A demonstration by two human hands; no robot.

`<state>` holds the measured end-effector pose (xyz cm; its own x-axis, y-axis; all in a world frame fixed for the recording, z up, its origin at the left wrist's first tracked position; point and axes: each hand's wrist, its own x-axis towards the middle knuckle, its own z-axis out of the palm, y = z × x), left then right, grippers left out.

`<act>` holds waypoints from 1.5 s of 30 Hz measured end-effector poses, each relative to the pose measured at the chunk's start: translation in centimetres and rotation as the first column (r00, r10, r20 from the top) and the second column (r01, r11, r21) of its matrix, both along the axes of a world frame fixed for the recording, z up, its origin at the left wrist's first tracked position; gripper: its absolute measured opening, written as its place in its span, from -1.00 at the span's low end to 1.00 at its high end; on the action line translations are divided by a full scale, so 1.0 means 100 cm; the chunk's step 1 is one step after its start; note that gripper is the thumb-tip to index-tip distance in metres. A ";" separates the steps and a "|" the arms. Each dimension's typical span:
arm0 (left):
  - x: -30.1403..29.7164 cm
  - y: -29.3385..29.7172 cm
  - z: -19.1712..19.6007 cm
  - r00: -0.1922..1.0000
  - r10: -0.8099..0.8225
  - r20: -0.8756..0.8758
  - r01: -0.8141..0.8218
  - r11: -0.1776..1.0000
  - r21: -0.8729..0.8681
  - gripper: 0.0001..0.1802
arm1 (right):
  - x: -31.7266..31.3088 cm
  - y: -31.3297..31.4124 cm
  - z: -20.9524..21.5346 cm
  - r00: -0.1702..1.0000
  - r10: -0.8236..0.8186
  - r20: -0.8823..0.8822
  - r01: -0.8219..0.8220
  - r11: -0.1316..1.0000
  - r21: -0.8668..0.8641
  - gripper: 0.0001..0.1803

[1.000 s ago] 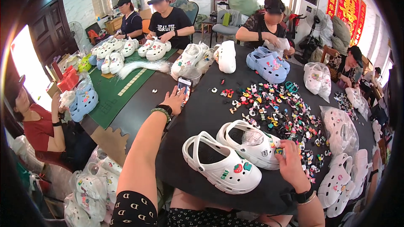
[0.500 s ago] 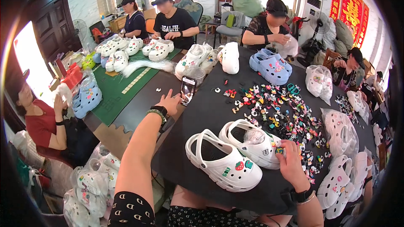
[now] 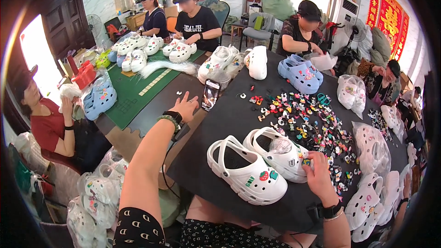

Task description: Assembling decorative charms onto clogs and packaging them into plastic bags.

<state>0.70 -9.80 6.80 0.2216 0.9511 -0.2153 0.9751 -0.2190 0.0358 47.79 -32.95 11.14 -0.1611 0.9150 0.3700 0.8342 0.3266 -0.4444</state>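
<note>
Here, two white clogs sit side by side on the black cloth at the near edge of the worktop (image 3: 257,110). The right clog (image 3: 280,154) has the right hand (image 3: 318,175) against its outer side, fingers (image 3: 308,160) pinched on a small coloured charm (image 3: 305,161) pressed at the shoe's upper. The left clog (image 3: 245,171) lies just beside it, touching or nearly so, with a strawberry charm and a green one on its toe; no hand on it.

The left hand (image 3: 187,106) is stretched far forward, well apart from the clogs, fingers spread loose and holding nothing, fingertips at or just short of a phone (image 3: 211,94) propped upright on the worktop; cannot tell if they touch. A dark watch and a bead bracelet sit on that wrist, a watch on the right wrist too.

Beyond the clogs a wide scatter of small coloured charms (image 3: 312,119) covers the cloth. Farther back: white clogs (image 3: 225,59), a blue pair (image 3: 301,71), bagged white clogs (image 3: 372,142) at the right. A green mat (image 3: 138,87) lies left of the cloth with more white and blue clogs on it. Other people sit round the worktop, hands busy with shoes.
</note>
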 end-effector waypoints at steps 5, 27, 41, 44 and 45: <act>0.009 -0.003 0.003 1.000 -0.013 -0.003 0.013 1.000 -0.004 -0.49 | 0.002 0.001 -0.002 1.000 -0.006 -0.007 0.005 1.000 -0.012 -0.64; 0.109 -0.170 0.062 0.638 -0.493 0.592 0.062 0.799 0.599 -0.77 | 0.013 0.009 0.005 0.991 -0.034 -0.130 0.017 0.992 -0.129 -0.74; 0.237 -0.164 0.059 0.877 -0.234 0.419 0.081 0.933 0.351 -0.50 | 0.019 0.025 -0.006 0.990 0.039 -0.133 -0.048 0.997 -0.060 -0.79; 0.249 -0.162 0.065 0.850 -0.200 0.487 0.090 0.967 0.240 -0.40 | 0.019 0.023 -0.003 0.994 -0.010 -0.110 -0.001 0.995 -0.101 -0.79; 0.252 -0.162 0.068 0.851 -0.197 0.486 0.086 0.967 0.240 -0.40 | 0.018 0.022 -0.002 0.994 -0.006 -0.112 -0.005 0.995 -0.101 -0.79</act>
